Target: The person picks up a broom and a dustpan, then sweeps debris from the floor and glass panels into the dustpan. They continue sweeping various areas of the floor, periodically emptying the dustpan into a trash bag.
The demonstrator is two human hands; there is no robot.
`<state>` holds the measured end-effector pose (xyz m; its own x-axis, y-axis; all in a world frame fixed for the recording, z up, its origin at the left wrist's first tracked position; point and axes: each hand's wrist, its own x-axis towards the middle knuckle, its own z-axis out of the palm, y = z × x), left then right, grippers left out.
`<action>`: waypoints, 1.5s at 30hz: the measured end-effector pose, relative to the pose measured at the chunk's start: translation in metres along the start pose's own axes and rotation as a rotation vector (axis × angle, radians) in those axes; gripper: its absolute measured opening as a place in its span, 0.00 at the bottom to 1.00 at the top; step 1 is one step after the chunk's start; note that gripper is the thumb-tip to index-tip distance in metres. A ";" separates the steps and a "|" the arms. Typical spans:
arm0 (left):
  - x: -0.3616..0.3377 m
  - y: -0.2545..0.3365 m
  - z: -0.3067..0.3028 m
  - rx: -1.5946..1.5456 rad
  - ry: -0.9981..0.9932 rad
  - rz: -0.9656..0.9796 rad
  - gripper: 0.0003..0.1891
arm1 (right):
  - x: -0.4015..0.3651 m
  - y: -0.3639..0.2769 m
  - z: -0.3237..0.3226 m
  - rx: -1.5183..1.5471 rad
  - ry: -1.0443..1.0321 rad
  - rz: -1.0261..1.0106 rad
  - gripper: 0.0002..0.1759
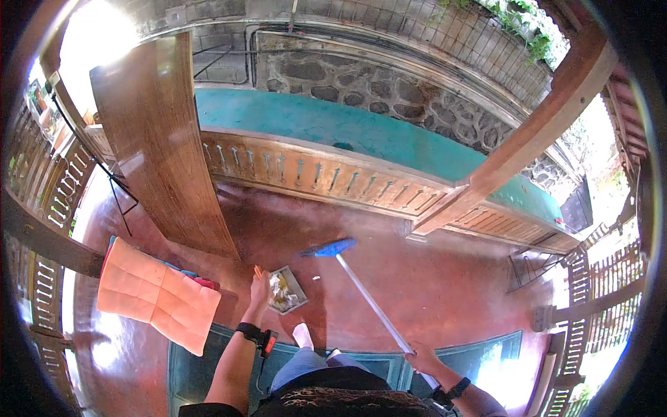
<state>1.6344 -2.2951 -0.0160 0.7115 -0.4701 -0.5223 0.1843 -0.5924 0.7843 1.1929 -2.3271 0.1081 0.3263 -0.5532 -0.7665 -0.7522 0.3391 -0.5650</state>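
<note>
My right hand (422,360) is wrapped round the pale pole of a broom (372,300), whose blue head (335,248) rests on the red floor ahead of me. At centre left, my left hand (260,286) is closed on a small orange handle (258,271). Just right of that hand is a grey dustpan or shallow bin (300,290) with crumpled white and yellowish litter (281,292) in it. A small white scrap (316,278) lies on the floor between this container and the broom head.
An orange cushion (158,292) lies at the left. A tall wooden panel (156,139) stands behind it. Across the far side runs a carved wooden railing (313,170) with a post (514,146). Teal panels (458,358) lie by my feet, and a black stand (124,201) is far left.
</note>
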 end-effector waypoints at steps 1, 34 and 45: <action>0.013 -0.010 -0.001 -0.006 0.014 0.017 0.21 | -0.004 0.006 -0.001 0.027 0.017 -0.001 0.10; -0.014 0.010 0.067 0.252 -0.007 -0.077 0.33 | 0.019 -0.001 -0.052 -0.385 -0.416 -0.073 0.19; -0.028 -0.101 -0.049 -0.293 0.081 0.044 0.18 | 0.112 -0.008 -0.090 -0.932 0.155 -0.338 0.15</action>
<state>1.6290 -2.1902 -0.0640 0.7728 -0.4301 -0.4666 0.3316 -0.3533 0.8748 1.1838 -2.4604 0.0542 0.5772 -0.6258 -0.5245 -0.8038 -0.5486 -0.2301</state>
